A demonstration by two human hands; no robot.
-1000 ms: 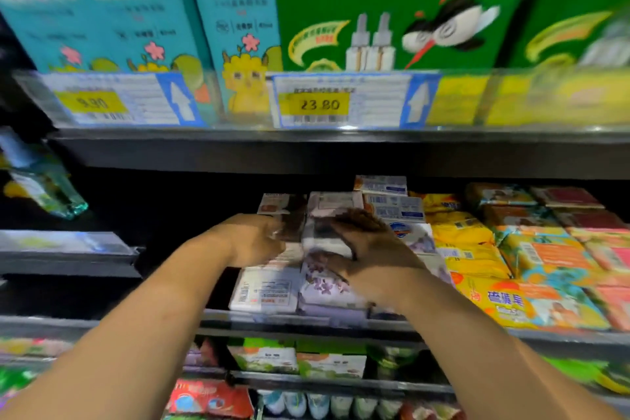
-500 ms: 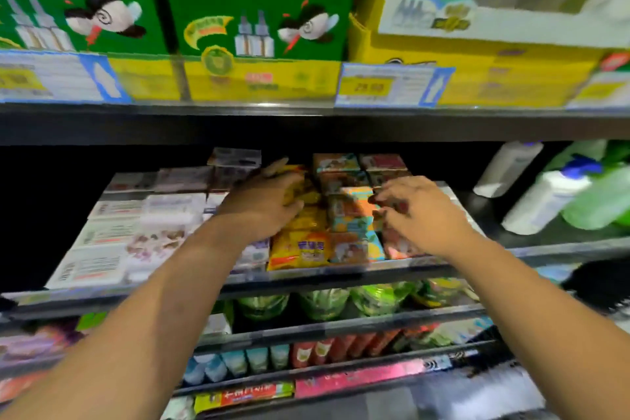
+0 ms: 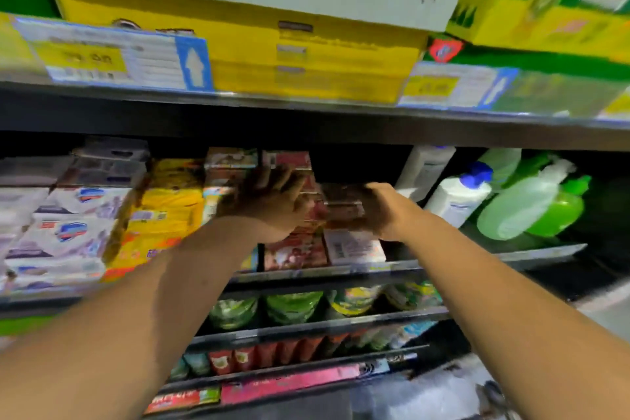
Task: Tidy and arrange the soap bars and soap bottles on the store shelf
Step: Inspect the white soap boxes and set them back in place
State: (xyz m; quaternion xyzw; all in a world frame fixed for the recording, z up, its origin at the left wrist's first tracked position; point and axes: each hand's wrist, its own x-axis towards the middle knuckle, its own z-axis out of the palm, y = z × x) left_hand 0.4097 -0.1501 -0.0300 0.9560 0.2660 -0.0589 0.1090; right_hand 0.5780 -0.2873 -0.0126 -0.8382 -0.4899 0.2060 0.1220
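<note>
Stacked soap bar packs fill the middle shelf: white packs (image 3: 68, 232) at the left, yellow packs (image 3: 163, 211) beside them, red packs (image 3: 293, 251) in the centre. My left hand (image 3: 272, 201) lies on top of the red stack with its fingers spread. Just to its right, my right hand (image 3: 380, 211) grips a red soap pack (image 3: 341, 206) from the side, above a pale pack (image 3: 354, 245). Soap bottles stand at the right: a white one with a blue cap (image 3: 456, 198) and a green one (image 3: 531, 208) that leans over.
The shelf's front rail (image 3: 460, 261) runs under my hands. Big yellow and green cartons (image 3: 306, 54) sit on the shelf above, behind price tags (image 3: 112, 60). Lower shelves hold green pouches (image 3: 293, 305) and small red packs (image 3: 272, 353). The picture is blurred.
The view has swung right along the shelf. Both hands moved from the white packs, past the yellow ones, onto the red stack, and my right hand now holds a red pack.
</note>
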